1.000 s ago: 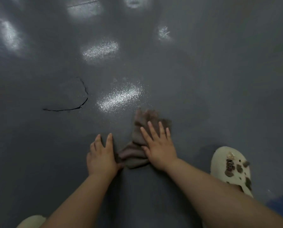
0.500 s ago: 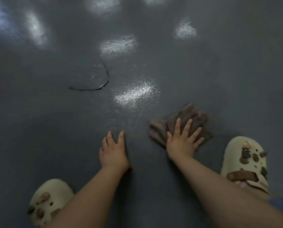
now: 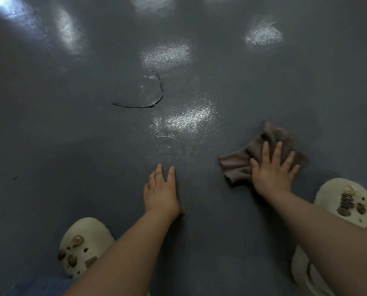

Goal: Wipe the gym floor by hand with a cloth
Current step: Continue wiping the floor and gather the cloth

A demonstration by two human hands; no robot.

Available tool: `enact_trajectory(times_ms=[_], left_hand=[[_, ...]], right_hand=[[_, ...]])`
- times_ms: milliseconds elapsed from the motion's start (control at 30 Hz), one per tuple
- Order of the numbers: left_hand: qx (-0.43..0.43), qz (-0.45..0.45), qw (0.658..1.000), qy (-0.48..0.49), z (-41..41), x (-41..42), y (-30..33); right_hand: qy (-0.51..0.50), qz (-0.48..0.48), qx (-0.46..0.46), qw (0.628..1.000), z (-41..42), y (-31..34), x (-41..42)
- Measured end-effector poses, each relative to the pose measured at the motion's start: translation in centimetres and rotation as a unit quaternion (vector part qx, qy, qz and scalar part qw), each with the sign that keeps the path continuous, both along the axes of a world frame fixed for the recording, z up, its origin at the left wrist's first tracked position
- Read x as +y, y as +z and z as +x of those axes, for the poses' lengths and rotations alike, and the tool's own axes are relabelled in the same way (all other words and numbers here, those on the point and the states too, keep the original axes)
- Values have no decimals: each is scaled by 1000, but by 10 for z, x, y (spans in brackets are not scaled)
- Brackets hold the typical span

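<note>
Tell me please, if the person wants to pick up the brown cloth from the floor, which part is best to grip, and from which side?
Probably the loose bunched end of the brown cloth, approached from its left. The right hand presses flat on the rest, while this end sticks out free, with raised folds that fingers can pinch. The left hand rests on the grey floor nearby.

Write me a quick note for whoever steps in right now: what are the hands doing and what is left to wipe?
Right hand: fingers spread flat, pressing the brown cloth onto the grey floor.
Left hand: flat on the bare floor, holding nothing.
Done: cannot tell which parts are wiped.
Left: probably carry on ahead, toward the dark crack; the cloth sits apart from it, near the right shoe.
</note>
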State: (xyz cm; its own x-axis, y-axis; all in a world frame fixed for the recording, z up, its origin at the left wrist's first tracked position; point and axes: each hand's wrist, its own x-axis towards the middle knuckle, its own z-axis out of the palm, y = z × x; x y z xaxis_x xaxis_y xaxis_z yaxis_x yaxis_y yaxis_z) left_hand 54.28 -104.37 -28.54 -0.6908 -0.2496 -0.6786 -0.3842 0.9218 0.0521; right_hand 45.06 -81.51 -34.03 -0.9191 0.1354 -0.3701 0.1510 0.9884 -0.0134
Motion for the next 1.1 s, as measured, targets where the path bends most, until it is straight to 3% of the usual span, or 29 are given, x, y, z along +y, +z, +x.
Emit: enact_trajectory(times_ms=[133, 267, 333, 400, 500, 600, 767, 900, 1000, 1100], left_hand=[[33, 11, 999, 6, 0, -8, 0], [144, 30, 986, 84, -1, -28, 5], [154, 25, 980, 123, -1, -38, 6], [140, 15, 979, 149, 0, -47, 6], [113, 4, 979, 169, 3, -54, 4], [91, -1, 985, 147, 4, -54, 4], [53, 1, 990, 128, 0, -49, 3], [79, 0, 985, 154, -2, -50, 3], [96, 14, 977, 187, -5, -55, 5], [104, 30, 967, 232, -9, -63, 4]], right_hand=[[-34, -13, -28, 999, -16, 2, -33], [137, -27, -29, 990, -7, 9, -94], [263, -54, -47, 962, 16, 7, -132], [410, -89, -41, 907, 50, 6, -158], [494, -106, -45, 862, 81, 2, -157], [476, -105, -15, 873, 68, -4, -127], [270, -46, 11, 962, 8, -6, -79], [123, -26, -14, 992, -26, 0, -96], [164, -50, -34, 985, -23, 4, -139], [341, -79, -62, 935, 13, 9, -183]])
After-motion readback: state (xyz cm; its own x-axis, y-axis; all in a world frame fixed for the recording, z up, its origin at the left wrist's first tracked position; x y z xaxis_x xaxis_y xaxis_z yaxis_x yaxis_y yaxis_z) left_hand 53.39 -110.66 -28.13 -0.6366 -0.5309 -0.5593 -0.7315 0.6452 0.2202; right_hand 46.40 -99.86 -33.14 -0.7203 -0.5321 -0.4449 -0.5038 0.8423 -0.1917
